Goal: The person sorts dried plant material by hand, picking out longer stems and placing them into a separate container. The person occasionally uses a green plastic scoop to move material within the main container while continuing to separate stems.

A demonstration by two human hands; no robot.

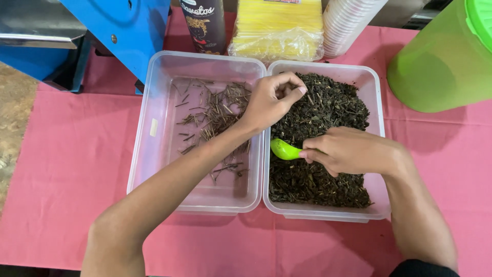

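Note:
Two clear plastic tubs stand side by side on a pink cloth. The right tub (376, 84) is filled with dark dried tea leaves (328, 110). The left tub (154, 102) holds a scatter of thin brown stems (218, 115). My left hand (271, 100) reaches across the divide between the tubs, fingertips pinched together over the leaves; what it pinches is too small to see. My right hand (353, 151) rests in the right tub, shut on a small green spoon (284, 150) that lies on the leaves.
A large green plastic container (441, 61) stands at the back right. Behind the tubs are a stack of white cups (348, 25), a yellow packet in plastic (279, 28) and a dark canister (205, 25). A blue machine (123, 31) sits back left.

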